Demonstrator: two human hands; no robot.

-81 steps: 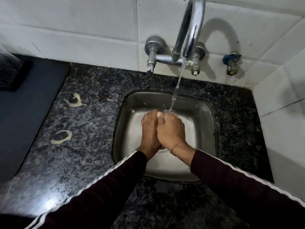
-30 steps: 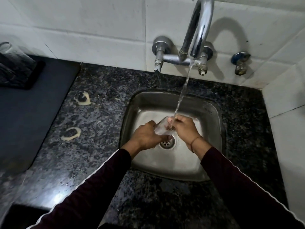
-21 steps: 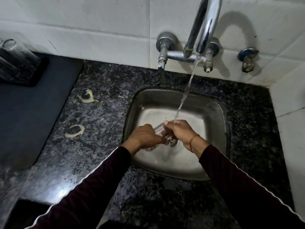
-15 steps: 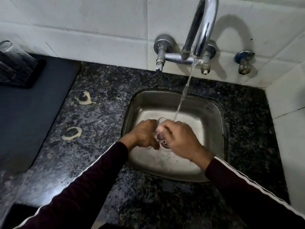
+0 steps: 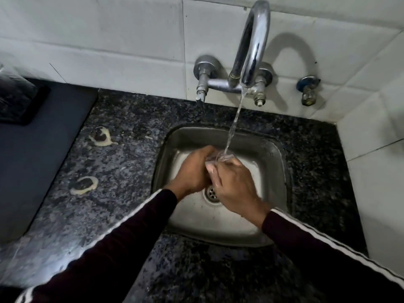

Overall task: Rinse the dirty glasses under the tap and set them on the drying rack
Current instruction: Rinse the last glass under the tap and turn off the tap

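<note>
water from the curved chrome tap (image 5: 253, 47) falls into a small clear drinking glass (image 5: 220, 157) over the steel sink (image 5: 277, 162). left hand (image 5: 193, 171) and right hand (image 5: 235, 186) both curl round it. rinsing is underway; racking is left.

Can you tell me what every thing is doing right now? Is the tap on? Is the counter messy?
tap: on, water streaming down.
glass: held over the sink, water running into it.
left hand: grips the glass.
right hand: wet, grips the glass.
sink: wet, drain uncovered.
countertop: wet, with two pale ring-shaped smears.
small valve: cannot tell if open.
</note>
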